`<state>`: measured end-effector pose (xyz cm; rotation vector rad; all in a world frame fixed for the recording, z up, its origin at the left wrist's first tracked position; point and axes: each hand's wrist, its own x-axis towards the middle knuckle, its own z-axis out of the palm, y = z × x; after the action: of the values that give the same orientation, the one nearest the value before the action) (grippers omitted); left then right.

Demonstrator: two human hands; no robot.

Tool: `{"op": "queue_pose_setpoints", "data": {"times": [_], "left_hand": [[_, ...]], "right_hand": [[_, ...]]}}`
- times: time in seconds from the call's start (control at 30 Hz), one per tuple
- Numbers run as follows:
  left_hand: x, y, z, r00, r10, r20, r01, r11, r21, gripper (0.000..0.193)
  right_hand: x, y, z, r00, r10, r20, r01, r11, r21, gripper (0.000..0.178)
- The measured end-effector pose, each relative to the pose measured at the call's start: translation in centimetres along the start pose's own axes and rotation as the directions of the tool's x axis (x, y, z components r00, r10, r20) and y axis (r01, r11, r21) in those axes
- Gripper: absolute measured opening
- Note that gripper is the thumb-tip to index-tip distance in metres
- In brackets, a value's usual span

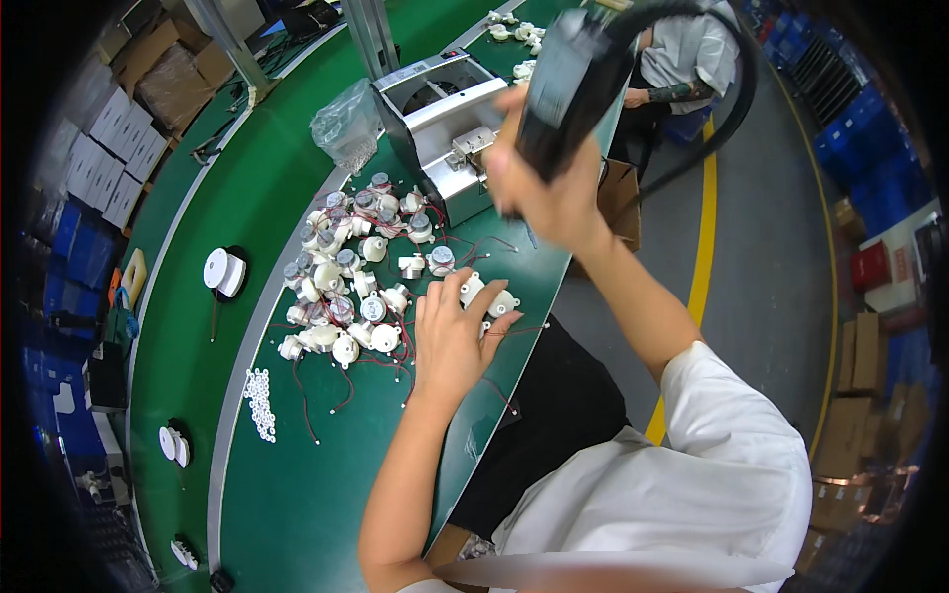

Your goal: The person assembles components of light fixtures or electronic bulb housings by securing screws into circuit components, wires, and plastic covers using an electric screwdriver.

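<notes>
Your right hand (549, 193) grips a blurred black tool (565, 99) up high; your left hand (450, 341) holds a white part (502, 303) low over the table (297, 504), beside the pile (373, 308), seemingly to steady it.

Green-topped bench (297, 504) w/ piled round white wired parts (373, 308).
Nr grey-trimmed edge (224, 445): small white rings (259, 395), clear plastic bag (346, 128); boxy silver-black machine (453, 121) adj.

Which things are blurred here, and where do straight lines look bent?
Head view: the right hand and the black tool it grips are blurred, probably by motion; head view: the left hand looks clearly sharper; head view: the thick yellow floor line bows, and the corners go black.
</notes>
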<state>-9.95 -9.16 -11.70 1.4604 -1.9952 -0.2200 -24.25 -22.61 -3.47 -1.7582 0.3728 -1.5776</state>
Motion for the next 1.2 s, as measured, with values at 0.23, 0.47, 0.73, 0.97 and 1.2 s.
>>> {"op": "queue_pose_setpoints", "data": {"times": [0.23, 0.47, 0.73, 0.97, 1.2], "left_hand": [[-0.4, -0.2, 0.1, 1.0, 0.018, -0.014, -0.018, 1.0, -0.023, 0.04], [-0.2, -0.4, 0.0, 0.999, 0.032, -0.021, -0.033, 0.998, -0.059, 0.041], [-0.2, -0.6, 0.1, 0.998, 0.062, -0.026, -0.063, 0.996, -0.057, 0.043], [-0.1, -0.4, -0.3, 0.999, -0.016, 0.039, 0.021, 0.99, -0.14, 0.043], [-0.3, -1.0, 0.0, 0.999, -0.008, 0.038, 0.015, 0.981, -0.191, 0.044]], "right_hand": [[6.2, 5.3, -0.2, 0.995, -0.088, -0.05, 0.089, 0.996, 0.026, 0.027], [4.4, 4.6, 0.5, 0.999, 0.039, -0.005, -0.039, 0.999, 0.009, 0.042], [-1.7, 0.3, 3.0, 0.98, 0.172, 0.098, -0.19, 0.959, 0.212, 0.056], [-2.4, 0.7, 5.3, 0.954, 0.226, 0.195, -0.269, 0.934, 0.235, 0.052], [-2.8, 0.5, 5.7, 0.899, 0.318, 0.3, -0.391, 0.893, 0.224, 0.044]]}}
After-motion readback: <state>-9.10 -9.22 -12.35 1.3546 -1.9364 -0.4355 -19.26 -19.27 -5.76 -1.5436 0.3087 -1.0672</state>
